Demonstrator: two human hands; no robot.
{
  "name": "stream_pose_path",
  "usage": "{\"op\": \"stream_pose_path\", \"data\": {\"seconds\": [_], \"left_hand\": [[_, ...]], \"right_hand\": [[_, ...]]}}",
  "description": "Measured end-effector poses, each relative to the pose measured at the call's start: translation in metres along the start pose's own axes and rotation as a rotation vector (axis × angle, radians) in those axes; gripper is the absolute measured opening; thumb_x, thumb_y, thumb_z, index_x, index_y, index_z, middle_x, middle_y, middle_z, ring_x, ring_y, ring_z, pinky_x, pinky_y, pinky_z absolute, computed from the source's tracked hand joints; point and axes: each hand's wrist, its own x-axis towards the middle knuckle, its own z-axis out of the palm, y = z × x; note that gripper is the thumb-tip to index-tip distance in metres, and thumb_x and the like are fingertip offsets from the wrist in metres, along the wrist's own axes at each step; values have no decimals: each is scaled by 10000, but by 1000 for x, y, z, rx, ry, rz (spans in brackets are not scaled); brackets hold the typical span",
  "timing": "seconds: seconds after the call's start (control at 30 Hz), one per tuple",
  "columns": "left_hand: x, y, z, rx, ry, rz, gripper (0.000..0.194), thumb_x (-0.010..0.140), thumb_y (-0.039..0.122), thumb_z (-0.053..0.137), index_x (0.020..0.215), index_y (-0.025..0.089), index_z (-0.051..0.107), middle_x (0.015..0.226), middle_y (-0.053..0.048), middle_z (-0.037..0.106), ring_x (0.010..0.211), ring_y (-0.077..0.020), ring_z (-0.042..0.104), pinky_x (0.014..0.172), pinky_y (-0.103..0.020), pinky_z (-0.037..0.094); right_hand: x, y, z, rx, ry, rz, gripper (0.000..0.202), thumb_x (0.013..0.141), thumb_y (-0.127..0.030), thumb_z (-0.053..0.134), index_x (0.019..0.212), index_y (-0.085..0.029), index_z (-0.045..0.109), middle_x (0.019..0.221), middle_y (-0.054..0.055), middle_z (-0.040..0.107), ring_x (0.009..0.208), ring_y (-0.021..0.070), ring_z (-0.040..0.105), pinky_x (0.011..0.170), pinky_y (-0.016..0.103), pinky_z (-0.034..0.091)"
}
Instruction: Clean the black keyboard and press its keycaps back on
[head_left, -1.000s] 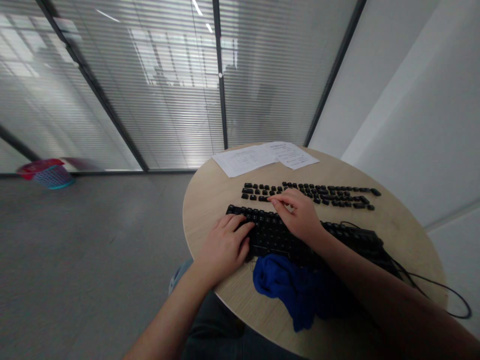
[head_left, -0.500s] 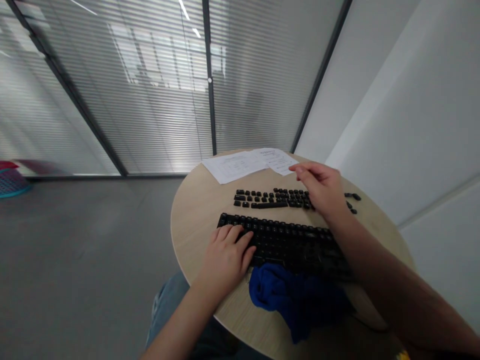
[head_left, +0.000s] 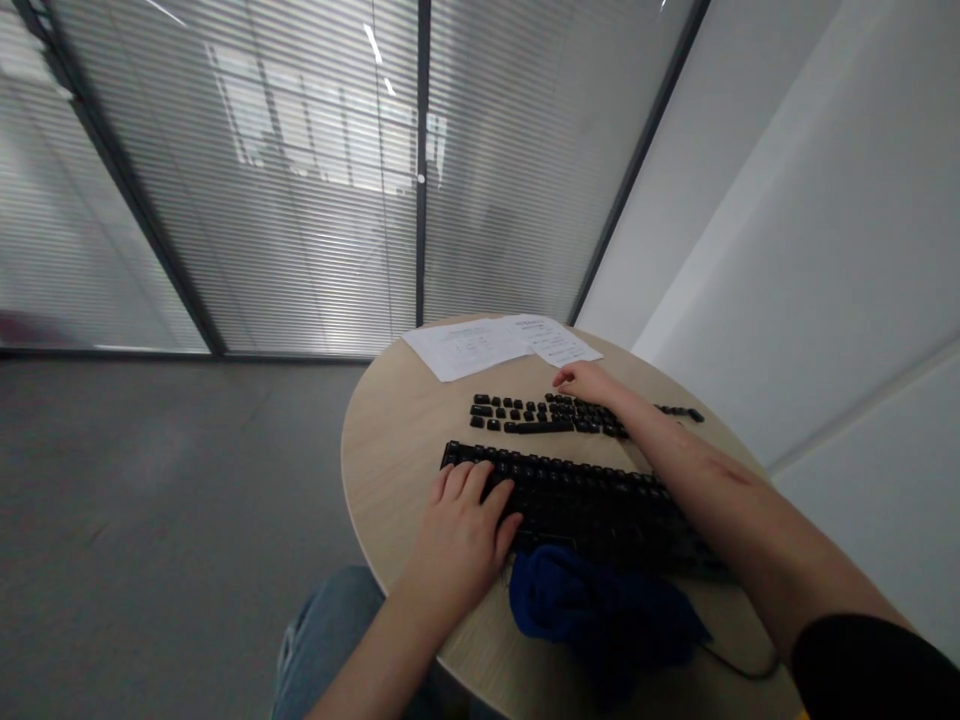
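A black keyboard (head_left: 592, 505) lies across the round table. My left hand (head_left: 469, 515) rests on its left end, palm down with the fingers apart. Beyond the keyboard, loose black keycaps (head_left: 544, 427) are laid out in rows. My right hand (head_left: 585, 382) is over the back row of these keycaps, its fingers curled together and pointing left; what they hold, if anything, is too small to make out. My right forearm passes above the keyboard's right part. A crumpled blue cloth (head_left: 592, 605) lies against the keyboard's near edge.
Two printed paper sheets (head_left: 472, 348) lie at the back of the wooden table (head_left: 390, 430). A cable (head_left: 739, 668) curves near the front right. Behind stand glass panels with blinds (head_left: 315, 230), and a white wall (head_left: 847, 240) is at the right.
My right hand has moved left and lower in the view, closer to the back keycaps. My left hand stays on the keyboard. The view has shifted slightly.
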Motion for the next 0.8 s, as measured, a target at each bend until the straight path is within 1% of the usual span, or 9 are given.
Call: {"op": "stream_pose_path", "data": {"seconds": [0.2,0.3,0.4,0.5,0.57,0.63,0.7,0.73,0.8], "left_hand": [[0,0,0,-15,12,-18,303,931,336,646,1193,205,722,1305,-147,631,1212,-366,535,1061,-621,441],[0,-1,0,-18,11,-17,287,935,345,636,1178,220,724,1314,-141,626,1222,-364,528,1056,-622,445],[-1,-1,0,-13,14,-14,278,936,339,635,1173,226,724,1322,-137,624,1226,-360,528,1063,-622,438],[-1,-2,-1,-27,-9,-8,283,926,326,651,1186,238,722,1335,-124,624,1240,-359,524,1082,-633,415],[-1,-1,-3,-41,-18,-14,280,925,318,655,1187,247,724,1333,-114,629,1252,-358,518,1088,-631,409],[0,-1,-5,-50,-5,-27,261,933,311,645,1171,248,734,1317,-110,637,1238,-352,524,1074,-616,429],[1,-1,-8,-52,12,-24,225,943,298,625,1117,234,754,1279,-115,651,1201,-344,540,1039,-594,463],[2,-1,-9,-52,19,-18,209,947,286,616,1082,226,763,1260,-118,657,1183,-340,546,1023,-583,478],[3,-1,-10,-47,27,-9,189,948,262,607,1013,212,777,1229,-124,666,1162,-337,552,999,-566,497]], "right_hand": [[9,-3,7,-16,-80,-56,202,815,-150,713,997,-160,800,1029,82,777,936,183,670,806,253,476],[10,-8,10,-33,-100,-68,184,787,-137,726,950,-168,805,965,65,782,889,181,668,765,253,465],[11,-15,8,-39,-86,-68,169,786,-122,716,923,-164,804,901,59,778,827,171,659,727,255,454],[4,-23,-2,-32,-23,-57,175,826,-150,689,962,-161,798,920,71,771,836,176,656,749,272,459],[-12,-33,-10,33,58,-59,176,844,-192,691,987,-174,793,924,67,767,839,180,658,769,285,471],[-39,-46,-15,166,132,-84,166,841,-241,716,980,-195,794,881,48,761,794,177,660,759,293,486],[-73,-63,-16,284,119,-123,162,843,-292,726,965,-215,800,810,27,749,721,169,652,713,291,495],[-91,-72,-14,315,87,-162,151,844,-304,731,952,-227,802,813,19,752,721,167,659,717,290,499],[-121,-89,-7,316,43,-254,109,841,-265,736,923,-252,806,862,10,770,785,176,686,780,296,508]]}}
